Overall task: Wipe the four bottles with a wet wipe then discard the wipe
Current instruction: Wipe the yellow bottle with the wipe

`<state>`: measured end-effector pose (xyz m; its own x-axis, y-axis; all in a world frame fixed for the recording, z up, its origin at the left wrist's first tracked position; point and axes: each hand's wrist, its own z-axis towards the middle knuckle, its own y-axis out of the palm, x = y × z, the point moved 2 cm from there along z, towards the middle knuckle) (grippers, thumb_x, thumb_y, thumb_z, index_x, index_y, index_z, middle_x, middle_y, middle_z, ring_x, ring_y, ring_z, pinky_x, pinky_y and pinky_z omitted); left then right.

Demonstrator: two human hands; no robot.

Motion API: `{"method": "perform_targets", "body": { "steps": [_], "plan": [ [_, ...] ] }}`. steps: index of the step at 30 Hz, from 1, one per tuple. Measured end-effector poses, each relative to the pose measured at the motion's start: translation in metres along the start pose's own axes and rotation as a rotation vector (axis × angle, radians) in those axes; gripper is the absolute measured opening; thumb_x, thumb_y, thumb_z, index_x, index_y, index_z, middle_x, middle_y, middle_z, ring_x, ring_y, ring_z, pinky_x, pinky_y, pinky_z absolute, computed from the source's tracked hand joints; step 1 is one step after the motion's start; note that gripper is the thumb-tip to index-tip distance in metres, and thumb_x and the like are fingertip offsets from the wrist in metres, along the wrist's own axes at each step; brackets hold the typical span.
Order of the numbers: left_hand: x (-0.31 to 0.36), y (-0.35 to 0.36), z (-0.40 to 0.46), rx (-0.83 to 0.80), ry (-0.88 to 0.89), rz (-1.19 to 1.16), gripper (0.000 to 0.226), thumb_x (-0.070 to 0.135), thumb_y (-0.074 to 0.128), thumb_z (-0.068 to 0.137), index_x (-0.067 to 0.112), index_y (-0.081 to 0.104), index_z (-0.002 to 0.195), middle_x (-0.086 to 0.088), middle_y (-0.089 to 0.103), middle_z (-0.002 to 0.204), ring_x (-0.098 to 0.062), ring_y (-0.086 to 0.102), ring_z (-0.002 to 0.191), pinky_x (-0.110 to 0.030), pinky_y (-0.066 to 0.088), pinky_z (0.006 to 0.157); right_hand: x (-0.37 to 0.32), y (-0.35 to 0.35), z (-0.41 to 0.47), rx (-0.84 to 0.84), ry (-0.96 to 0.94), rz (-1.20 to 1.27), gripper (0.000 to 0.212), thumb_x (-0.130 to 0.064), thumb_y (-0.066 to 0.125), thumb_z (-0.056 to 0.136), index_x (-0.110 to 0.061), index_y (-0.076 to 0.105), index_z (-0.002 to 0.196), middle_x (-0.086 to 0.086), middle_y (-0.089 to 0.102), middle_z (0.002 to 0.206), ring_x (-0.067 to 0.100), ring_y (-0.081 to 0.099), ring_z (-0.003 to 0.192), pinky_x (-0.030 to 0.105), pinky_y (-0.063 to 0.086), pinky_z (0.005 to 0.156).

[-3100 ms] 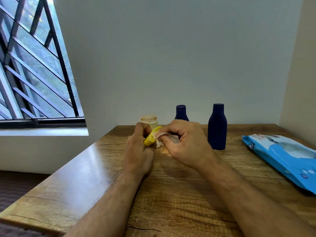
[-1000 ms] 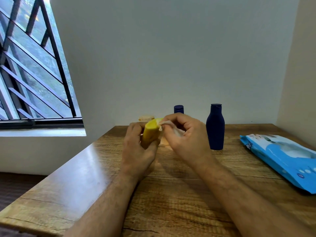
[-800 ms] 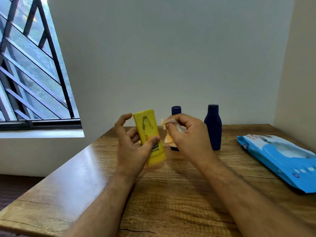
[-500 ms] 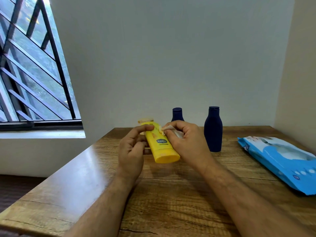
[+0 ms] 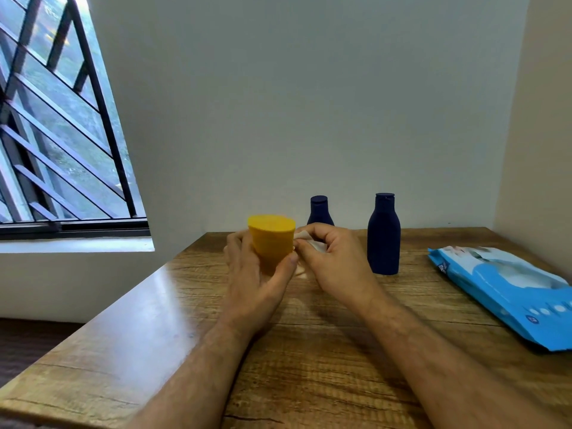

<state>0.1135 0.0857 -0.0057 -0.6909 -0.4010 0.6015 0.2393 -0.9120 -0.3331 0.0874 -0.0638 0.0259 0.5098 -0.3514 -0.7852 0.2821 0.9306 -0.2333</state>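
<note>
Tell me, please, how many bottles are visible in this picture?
3. The yellow bottle is held in the left hand; one dark blue bottle stands behind the right hand; a taller dark blue bottle stands to its right. A fourth may be hidden behind the hands.

Glossy grained wood table (image 5: 325, 351), matt yellow plastic bottle (image 5: 271, 243), shiny blue plastic wipe pack (image 5: 507, 292)

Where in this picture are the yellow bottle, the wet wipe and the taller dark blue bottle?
yellow bottle (image 5: 271, 238): head view, on its flat yellow end facing the camera.
wet wipe (image 5: 305, 236): head view, on the white fold above the right fingers.
taller dark blue bottle (image 5: 383, 239): head view, on its body's middle.
</note>
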Motion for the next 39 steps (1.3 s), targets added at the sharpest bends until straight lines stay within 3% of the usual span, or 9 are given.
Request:
{"method": "perform_targets", "body": {
  "steps": [3, 7, 10, 12, 15, 18, 21, 27, 39],
  "plan": [
    [-0.002, 0.000, -0.001, -0.022, -0.031, 0.013, 0.050, 0.062, 0.061, 0.078, 0.038, 0.043, 0.118, 0.010, 0.047, 0.115, -0.011, 0.052, 0.108, -0.037, 0.054, 0.087, 0.001, 0.004, -0.004, -0.029, 0.026, -0.029, 0.013, -0.024, 0.061, 0.096, -0.026, 0.071, 0.103, -0.018, 0.068, 0.093, 0.002, 0.063, 0.092, 0.016, 0.054, 0.077],
    [-0.001, 0.001, -0.003, -0.046, -0.118, -0.029, 0.054, 0.049, 0.073, 0.082, 0.034, 0.038, 0.121, 0.012, 0.055, 0.109, -0.002, 0.057, 0.096, -0.023, 0.051, 0.075, 0.006, 0.005, -0.005, -0.038, 0.047, -0.058, 0.014, -0.025, 0.062, 0.095, -0.027, 0.071, 0.105, -0.018, 0.068, 0.095, -0.002, 0.062, 0.091, 0.011, 0.051, 0.073],
    [0.000, 0.001, -0.001, 0.037, -0.212, -0.037, 0.056, 0.026, 0.074, 0.089, 0.025, 0.027, 0.118, 0.010, 0.049, 0.103, -0.005, 0.057, 0.090, -0.021, 0.045, 0.068, 0.007, 0.005, -0.005, -0.057, 0.034, -0.121, 0.011, -0.027, 0.064, 0.093, -0.029, 0.072, 0.100, -0.018, 0.068, 0.092, -0.008, 0.060, 0.085, 0.005, 0.046, 0.060],
    [-0.005, -0.004, 0.004, 0.136, -0.256, -0.052, 0.056, 0.019, 0.072, 0.090, 0.024, 0.023, 0.117, 0.008, 0.048, 0.102, -0.009, 0.057, 0.089, -0.022, 0.044, 0.068, 0.006, 0.005, -0.005, -0.070, 0.020, -0.142, 0.010, -0.028, 0.065, 0.092, -0.028, 0.073, 0.099, -0.019, 0.068, 0.094, -0.011, 0.058, 0.086, 0.001, 0.044, 0.060],
    [-0.021, -0.011, 0.012, 0.267, -0.346, -0.018, 0.054, 0.022, 0.069, 0.090, 0.025, 0.022, 0.116, 0.000, 0.046, 0.112, -0.021, 0.054, 0.104, -0.033, 0.049, 0.082, 0.007, 0.006, -0.006, -0.101, 0.046, -0.189, 0.012, -0.030, 0.065, 0.093, -0.029, 0.072, 0.102, -0.018, 0.068, 0.100, -0.006, 0.059, 0.086, 0.005, 0.042, 0.059],
    [-0.035, -0.012, 0.015, 0.270, -0.457, 0.105, 0.054, 0.031, 0.065, 0.092, 0.018, 0.028, 0.129, -0.003, 0.033, 0.131, -0.027, 0.035, 0.128, -0.043, 0.038, 0.105, 0.010, 0.010, -0.006, -0.124, 0.057, -0.215, 0.013, -0.031, 0.064, 0.093, -0.029, 0.072, 0.103, -0.016, 0.068, 0.103, -0.003, 0.059, 0.090, 0.009, 0.041, 0.067],
    [-0.045, -0.015, 0.015, 0.263, -0.505, 0.152, 0.066, 0.030, 0.060, 0.095, 0.010, 0.024, 0.146, -0.009, 0.028, 0.146, -0.030, 0.028, 0.138, -0.044, 0.032, 0.112, 0.013, 0.015, -0.007, -0.147, 0.068, -0.222, 0.013, -0.032, 0.064, 0.093, -0.030, 0.072, 0.103, -0.014, 0.068, 0.105, 0.000, 0.059, 0.092, 0.013, 0.044, 0.070],
    [-0.053, -0.014, 0.017, 0.228, -0.513, 0.210, 0.063, 0.022, 0.061, 0.097, 0.005, 0.028, 0.148, -0.015, 0.038, 0.145, -0.034, 0.046, 0.127, -0.041, 0.043, 0.097, 0.017, 0.017, -0.006, -0.160, 0.078, -0.223, 0.014, -0.033, 0.064, 0.093, -0.031, 0.072, 0.103, -0.016, 0.067, 0.106, -0.001, 0.059, 0.094, 0.014, 0.043, 0.071],
    [-0.073, -0.026, 0.033, 0.246, -0.631, 0.233, 0.069, 0.014, 0.074, 0.088, 0.008, 0.035, 0.145, -0.014, 0.047, 0.143, -0.038, 0.050, 0.129, -0.052, 0.045, 0.108, 0.021, 0.017, -0.007, -0.169, 0.094, -0.241, 0.014, -0.034, 0.064, 0.093, -0.031, 0.072, 0.104, -0.016, 0.066, 0.105, -0.002, 0.057, 0.093, 0.013, 0.041, 0.070]
  ]
}}
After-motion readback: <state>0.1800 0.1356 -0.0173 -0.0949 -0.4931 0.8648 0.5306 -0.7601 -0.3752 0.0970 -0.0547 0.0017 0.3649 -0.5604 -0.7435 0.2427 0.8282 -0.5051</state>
